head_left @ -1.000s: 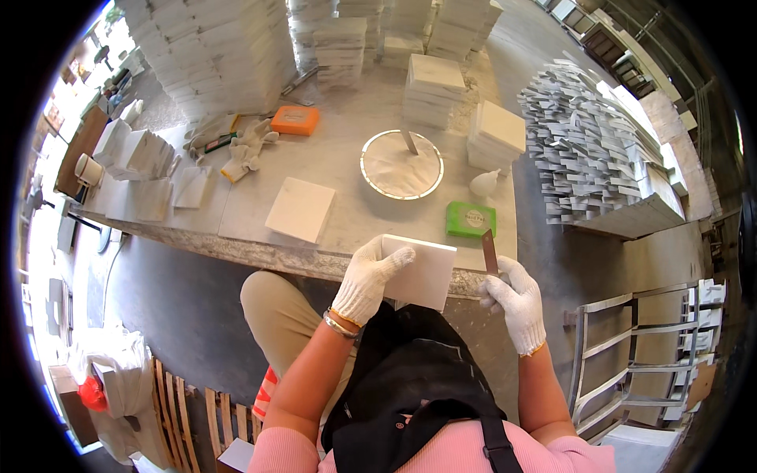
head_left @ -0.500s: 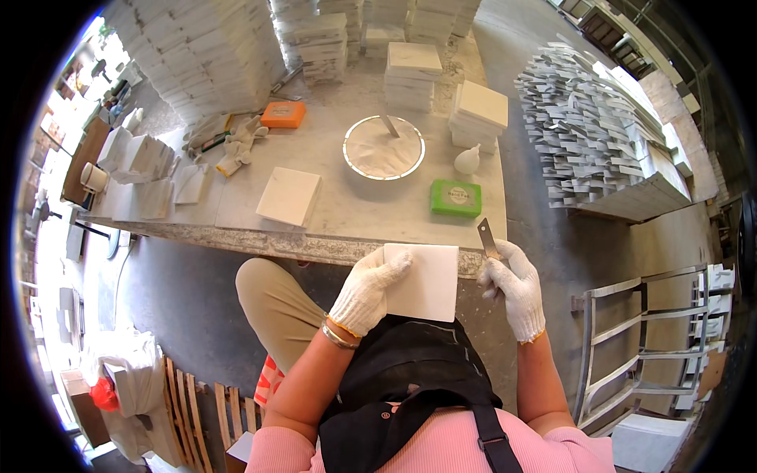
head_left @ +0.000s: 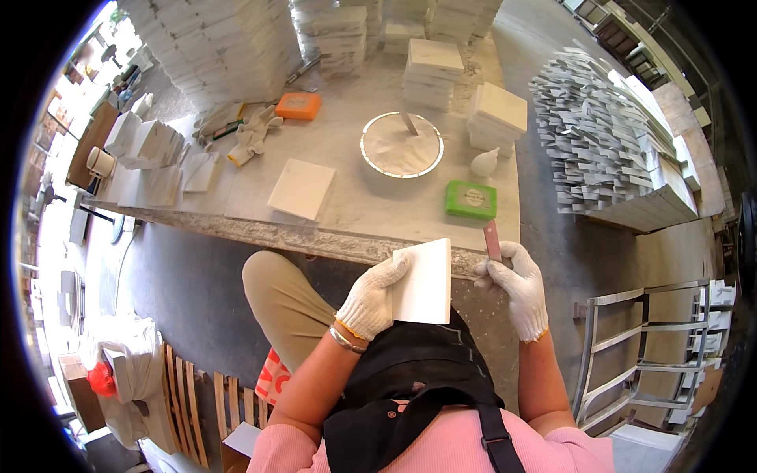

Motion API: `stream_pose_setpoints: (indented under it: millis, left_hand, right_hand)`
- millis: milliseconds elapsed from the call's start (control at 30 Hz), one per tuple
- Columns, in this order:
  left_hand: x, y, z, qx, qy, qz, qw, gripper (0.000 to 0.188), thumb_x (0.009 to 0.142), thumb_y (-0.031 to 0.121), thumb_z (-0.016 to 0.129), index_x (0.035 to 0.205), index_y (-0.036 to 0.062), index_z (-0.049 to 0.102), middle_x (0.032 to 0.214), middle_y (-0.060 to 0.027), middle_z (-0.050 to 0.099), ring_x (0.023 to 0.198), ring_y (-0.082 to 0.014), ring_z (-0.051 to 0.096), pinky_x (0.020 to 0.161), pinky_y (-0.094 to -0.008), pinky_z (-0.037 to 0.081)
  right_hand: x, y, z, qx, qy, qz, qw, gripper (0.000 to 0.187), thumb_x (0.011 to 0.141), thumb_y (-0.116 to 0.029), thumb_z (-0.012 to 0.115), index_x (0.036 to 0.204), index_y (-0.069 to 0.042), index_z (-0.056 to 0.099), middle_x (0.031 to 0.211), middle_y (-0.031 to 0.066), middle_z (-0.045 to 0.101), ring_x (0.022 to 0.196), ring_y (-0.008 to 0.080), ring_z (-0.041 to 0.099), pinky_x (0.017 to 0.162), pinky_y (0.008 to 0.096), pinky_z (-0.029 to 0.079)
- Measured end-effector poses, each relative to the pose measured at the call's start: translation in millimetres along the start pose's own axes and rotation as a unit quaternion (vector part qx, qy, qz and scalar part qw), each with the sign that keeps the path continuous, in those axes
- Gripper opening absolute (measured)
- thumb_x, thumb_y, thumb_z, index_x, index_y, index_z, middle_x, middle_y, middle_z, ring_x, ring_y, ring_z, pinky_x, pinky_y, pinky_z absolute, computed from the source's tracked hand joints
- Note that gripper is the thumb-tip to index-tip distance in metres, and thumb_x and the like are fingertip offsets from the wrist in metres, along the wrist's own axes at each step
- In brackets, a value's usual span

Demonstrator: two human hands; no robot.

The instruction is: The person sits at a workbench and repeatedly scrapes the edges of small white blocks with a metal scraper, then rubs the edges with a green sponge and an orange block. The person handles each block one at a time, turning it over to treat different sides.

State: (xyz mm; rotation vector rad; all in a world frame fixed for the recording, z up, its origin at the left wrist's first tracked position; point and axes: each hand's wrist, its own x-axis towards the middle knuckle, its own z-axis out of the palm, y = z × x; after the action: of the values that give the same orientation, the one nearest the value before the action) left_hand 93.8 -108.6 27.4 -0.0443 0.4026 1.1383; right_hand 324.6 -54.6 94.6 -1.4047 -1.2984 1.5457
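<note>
My left hand [head_left: 371, 299], in a white knitted glove, grips a square white tile [head_left: 420, 282] by its left side, thumb on the face. The tile is tilted, so its right edge shows. To the right, my gloved right hand [head_left: 518, 288] pinches a small flat blade [head_left: 492, 240] that points upward, apart from the tile. Just beyond the blade lies a green box-shaped hand pad [head_left: 471, 211]. A white bulb-shaped blower [head_left: 485, 162] and a bowl of pale powder [head_left: 386, 162] with a flat tool [head_left: 408, 122] in it stand farther back.
Another white tile [head_left: 302, 189] lies on the worktable [head_left: 236, 185]. Gloves [head_left: 256, 134] and an orange block [head_left: 298, 106] are at the left. Tile stacks [head_left: 434, 75] rise at the back. A pile of grey strips [head_left: 591, 134] and a metal rack [head_left: 619, 339] stand right.
The tile in my left hand has turned, showing its right edge. The blade in my right hand has rotated and now looks reddish. The view has shifted slightly.
</note>
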Motion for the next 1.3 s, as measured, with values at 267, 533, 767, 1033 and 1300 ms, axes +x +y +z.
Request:
stream_pose_setpoints:
  millis: [267, 533, 767, 1033, 1300]
  left_hand:
    - [7, -6, -20, -0.072, -0.092, -0.053, 0.992, 0.047, 0.105, 0.032, 0.055, 0.141, 0.002, 0.052, 0.12, -0.0127, 0.068, 0.105, -0.0252, 0.069, 0.095, -0.0434, 0.057]
    - [3, -7, -6, -0.001, 0.038, -0.049, 0.998, 0.051, 0.104, 0.042, 0.055, 0.139, 0.0047, 0.05, 0.095, -0.0042, 0.061, 0.077, -0.0177, 0.059, 0.067, -0.0333, 0.052]
    - [5, -10, -19, -0.002, 0.0, -0.047, 0.999, 0.053, 0.103, 0.043, 0.056, 0.138, 0.0036, 0.048, 0.089, -0.0005, 0.054, 0.069, -0.0131, 0.048, 0.059, -0.0284, 0.043]
    - [2, -7, -5, 0.029, 0.009, 0.041, 0.999, 0.048, 0.102, 0.032, 0.061, 0.138, 0.0005, 0.053, 0.118, -0.0092, 0.066, 0.102, -0.0223, 0.066, 0.092, -0.0392, 0.055]
    - [-4, -1, -3, 0.059, -0.007, 0.025, 0.998, 0.047, 0.103, 0.029, 0.061, 0.139, 0.0004, 0.054, 0.117, -0.0097, 0.067, 0.105, -0.0203, 0.065, 0.092, -0.0394, 0.056]
  right_hand:
    - [-3, -1, 9, 0.055, -0.023, -0.02, 0.998, 0.02, 0.094, -0.01, 0.059, 0.113, -0.001, 0.058, 0.085, 0.0069, 0.066, 0.073, 0.0121, 0.06, 0.068, 0.0257, 0.047]
    - [-2, 3, 14, 0.064, -0.027, -0.024, 0.997, 0.016, 0.096, -0.009, 0.059, 0.111, -0.001, 0.06, 0.077, 0.0024, 0.059, 0.067, 0.0091, 0.053, 0.062, 0.0233, 0.041]
    - [-3, 2, 14, 0.076, -0.035, 0.005, 0.996, 0.015, 0.098, -0.009, 0.06, 0.11, 0.0, 0.06, 0.076, 0.0029, 0.06, 0.066, 0.0097, 0.054, 0.063, 0.0238, 0.043]
    - [-1, 7, 17, 0.083, -0.024, -0.019, 0.996, 0.016, 0.095, -0.011, 0.062, 0.108, 0.0, 0.061, 0.078, 0.0044, 0.062, 0.068, 0.0116, 0.056, 0.065, 0.0257, 0.046]
    - [3, 5, 18, 0.084, -0.054, -0.011, 0.995, 0.046, 0.086, -0.007, 0.069, 0.129, 0.003, 0.059, 0.077, 0.0004, 0.056, 0.067, 0.0067, 0.05, 0.062, 0.0233, 0.041]
